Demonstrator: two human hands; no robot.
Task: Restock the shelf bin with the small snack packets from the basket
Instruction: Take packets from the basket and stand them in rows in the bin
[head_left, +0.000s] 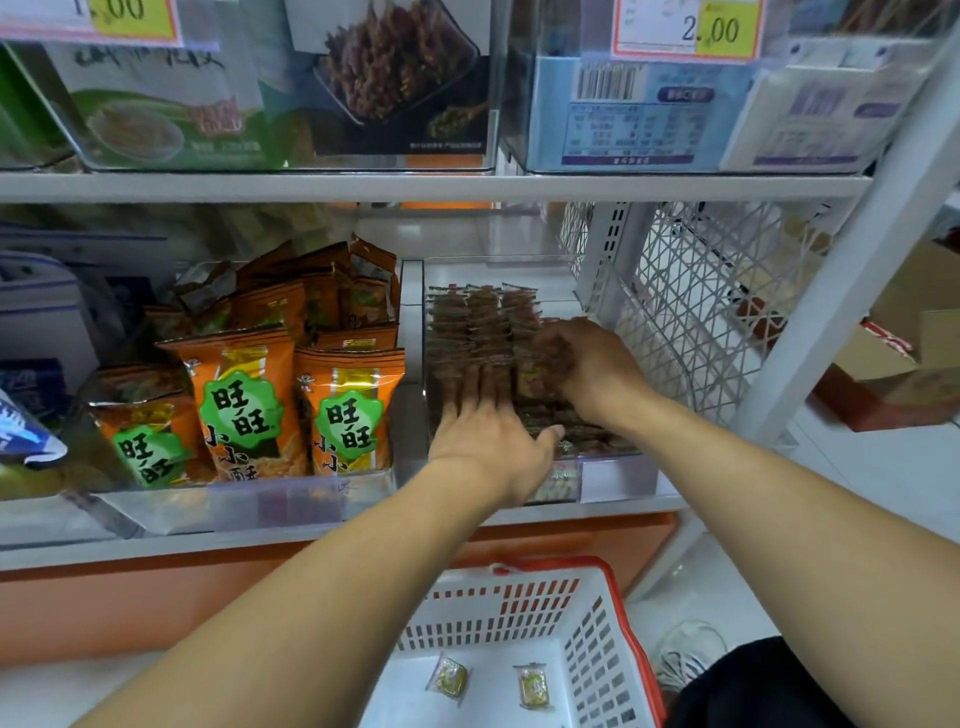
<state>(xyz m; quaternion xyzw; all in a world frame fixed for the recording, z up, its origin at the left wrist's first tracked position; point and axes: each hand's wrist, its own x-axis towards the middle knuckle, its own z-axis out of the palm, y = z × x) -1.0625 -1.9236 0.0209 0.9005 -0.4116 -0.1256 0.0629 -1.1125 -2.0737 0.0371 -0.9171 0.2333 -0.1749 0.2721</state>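
A clear shelf bin (618, 475) on the middle shelf holds rows of small reddish-brown snack packets (480, 322). My left hand (488, 431) lies flat on the front packets, fingers straight and pointing into the bin. My right hand (587, 364) reaches in from the right, its fingers curled round a bunch of the small packets. Below the shelf stands a white basket with a red rim (618, 587). Two small yellow-green packets (449, 678) (532, 686) lie on its bottom.
Orange snack bags (249, 405) fill the bin to the left. The upper shelf (415, 187) carries clear bins with price tags. A white wire mesh panel (717, 291) and a shelf post (852, 270) close the right side. Cardboard boxes (914, 384) sit on the floor beyond.
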